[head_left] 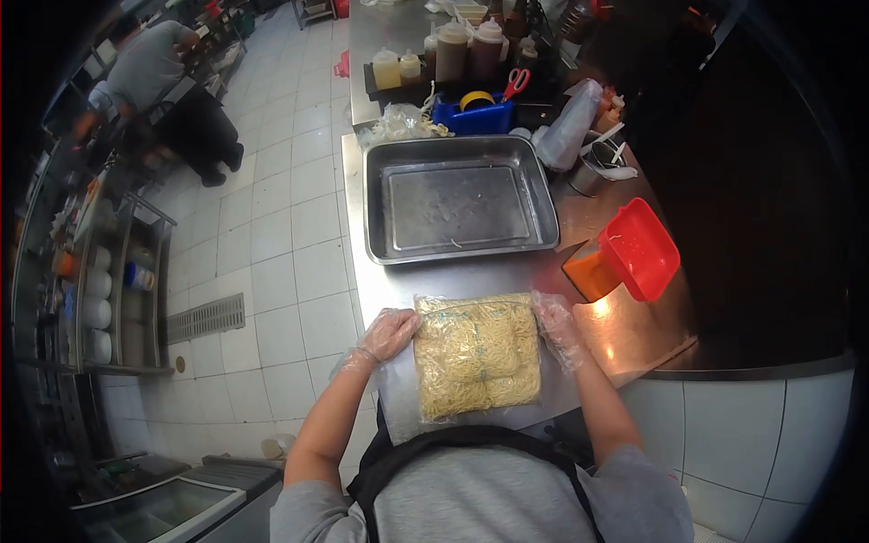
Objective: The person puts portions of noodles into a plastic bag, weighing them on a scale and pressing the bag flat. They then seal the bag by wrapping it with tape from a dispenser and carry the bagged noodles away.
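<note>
A clear plastic bag of noodles (478, 353) lies flat on the steel table in front of me, packed with pale yellow strands in several blocks. My left hand (389, 333), in a clear plastic glove, is closed at the bag's upper left corner. At the upper right corner my right hand (559, 330), gloved the same way, has its fingers curled on the plastic edge. Just beyond the bag sits a rectangular steel tray (373, 208) with a few noodle scraps in it.
To the right stand a red plastic scoop-like container (641, 249) and an orange box (591, 271). Behind the tray are a blue tape dispenser (472, 116), red scissors (516, 83) and sauce bottles (451, 52). A co-worker (172, 90) bends over at the far left.
</note>
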Demonstrator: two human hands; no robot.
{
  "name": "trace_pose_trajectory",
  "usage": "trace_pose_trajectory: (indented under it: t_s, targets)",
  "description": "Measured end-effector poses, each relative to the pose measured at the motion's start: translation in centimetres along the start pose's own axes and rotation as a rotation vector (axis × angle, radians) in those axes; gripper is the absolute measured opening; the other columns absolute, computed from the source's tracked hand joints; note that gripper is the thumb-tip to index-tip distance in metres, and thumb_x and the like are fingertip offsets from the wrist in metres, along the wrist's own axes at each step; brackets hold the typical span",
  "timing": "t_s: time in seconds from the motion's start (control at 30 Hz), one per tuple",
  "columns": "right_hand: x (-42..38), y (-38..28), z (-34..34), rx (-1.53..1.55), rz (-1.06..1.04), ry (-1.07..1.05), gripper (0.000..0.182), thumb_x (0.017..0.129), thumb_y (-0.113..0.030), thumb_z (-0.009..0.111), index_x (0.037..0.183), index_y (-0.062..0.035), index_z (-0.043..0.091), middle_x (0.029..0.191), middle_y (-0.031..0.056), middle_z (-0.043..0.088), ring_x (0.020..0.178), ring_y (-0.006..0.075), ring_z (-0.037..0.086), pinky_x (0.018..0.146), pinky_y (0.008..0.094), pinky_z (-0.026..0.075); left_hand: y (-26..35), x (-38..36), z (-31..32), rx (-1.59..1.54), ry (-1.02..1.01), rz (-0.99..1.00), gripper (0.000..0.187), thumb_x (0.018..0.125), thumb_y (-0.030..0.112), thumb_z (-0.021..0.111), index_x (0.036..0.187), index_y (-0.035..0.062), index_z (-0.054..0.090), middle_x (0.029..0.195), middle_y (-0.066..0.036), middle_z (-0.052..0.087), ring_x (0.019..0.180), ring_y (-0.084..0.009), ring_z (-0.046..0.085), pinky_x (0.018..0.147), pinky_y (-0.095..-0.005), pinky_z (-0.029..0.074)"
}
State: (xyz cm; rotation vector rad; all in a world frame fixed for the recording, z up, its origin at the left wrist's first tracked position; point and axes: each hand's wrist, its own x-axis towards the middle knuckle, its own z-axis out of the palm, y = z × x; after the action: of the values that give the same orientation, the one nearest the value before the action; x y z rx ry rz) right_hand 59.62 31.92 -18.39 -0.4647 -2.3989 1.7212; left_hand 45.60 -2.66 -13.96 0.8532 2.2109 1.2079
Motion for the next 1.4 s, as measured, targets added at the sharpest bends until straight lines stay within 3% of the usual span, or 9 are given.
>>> trace_pose_trajectory:
  t_s: [0.27,0.43,0.53,0.57,0.87,1.07,1.17,1.27,1.4]
  targets:
    - [-4.4,-3.8,-1.3,-0.096,-0.002,-0.1,0.025,0.094,-0.022,0.057,0.082,-0.0008,0.062,0.084,0.0011,0.059,0.08,0.0145,0.053,0.075,0.031,0.043,-1.3,-2.3,1.3,-0.099,0.057,0.037,0.027,0.092,0.022,0.051,0.077,-0.0001,0.054,0.068,-0.017,0.051,0.064,-0.0325,0.05,0.064,-0.0414,0.041]
    - [-4.6,-3.8,-2.4,-0.265,-0.08,-0.317,0.024,0.086,-0.016,0.062,0.068,-0.0024,0.053,0.072,0.0085,0.049,0.071,0.0267,0.049,0.076,0.0357,0.042,-1.5,-4.6,2.1,-0.133,0.024,0.062,0.016,0.088,0.018,0.056,0.083,0.0033,0.053,0.08,-0.014,0.053,0.077,-0.0326,0.051,0.071,-0.041,0.041]
    - [-4.3,-5.6,-2.2,-0.3,-0.26,-0.387,0.024,0.083,-0.015,0.063,0.065,-0.0033,0.051,0.069,0.0109,0.048,0.071,0.0302,0.049,0.077,0.0395,0.042,-1.1,-6.2,2.3,-0.08,-0.059,0.041,0.016,0.084,0.017,0.062,0.088,0.006,0.05,0.087,-0.011,0.053,0.081,-0.032,0.051,0.078,-0.0397,0.042]
    - [-4.4,-6.1,-2.1,-0.326,-0.339,-0.388,0.024,0.082,-0.015,0.063,0.064,-0.0035,0.052,0.069,0.0112,0.048,0.071,0.0307,0.049,0.077,0.0408,0.042,-1.5,-6.7,2.7,-0.061,-0.051,0.056,0.02,0.082,0.016,0.065,0.091,0.0088,0.048,0.09,-0.008,0.053,0.086,-0.0302,0.053,0.091,-0.0427,0.04]
    - [-6.2,-6.4,-1.8,-0.234,-0.21,-0.407,0.027,0.086,-0.018,0.06,0.069,0.0001,0.052,0.07,0.0132,0.053,0.074,0.0326,0.053,0.079,0.0427,0.043,0.3,-9.2,4.3,0.012,0.033,-0.049,0.018,0.086,0.024,0.062,0.1,0.0131,0.057,0.094,-0.004,0.06,0.095,-0.0277,0.058,0.102,-0.0485,0.031]
    - [-6.9,1.0,1.1,-0.21,0.155,0.092,0.033,0.096,-0.031,0.054,0.106,-0.0016,0.064,0.107,0.0178,0.063,0.104,0.0326,0.059,0.093,0.0365,0.044,0.0,-8.0,5.2,0.148,0.168,-0.061,0.019,0.089,0.023,0.058,0.102,0.0088,0.059,0.098,-0.009,0.061,0.103,-0.0284,0.056,0.099,-0.0402,0.033]
    - [-8.0,1.1,-0.1,-0.633,-0.179,0.015,0.05,0.1,-0.039,0.046,0.134,-0.002,0.048,0.126,0.0098,0.057,0.114,0.0215,0.054,0.099,0.036,0.041,-0.6,-9.0,7.4,-0.148,0.374,-0.104,0.047,0.093,0.032,0.056,0.128,0.0023,0.045,0.122,-0.017,0.053,0.111,-0.0285,0.055,0.105,-0.0451,0.033]
    - [-7.3,-3.6,0.8,0.411,0.408,0.034,0.056,0.102,-0.04,0.043,0.143,-0.0031,0.038,0.136,0.0084,0.05,0.122,0.0181,0.049,0.102,0.0343,0.04,0.1,-8.4,7.7,-0.308,0.392,-0.188,0.07,0.097,0.035,0.051,0.144,-0.0073,0.021,0.144,-0.026,0.033,0.129,-0.0349,0.043,0.113,-0.0439,0.027]
    - [-6.5,-4.7,2.2,0.528,0.484,-0.098,0.062,0.097,-0.043,0.051,0.143,-0.004,0.038,0.136,0.0105,0.05,0.122,0.0201,0.05,0.102,0.0357,0.041,1.1,-5.3,9.9,-0.274,0.423,-0.2,0.072,0.098,0.038,0.048,0.144,-0.0101,0.02,0.146,-0.029,0.031,0.135,-0.0384,0.034,0.113,-0.0388,0.027]
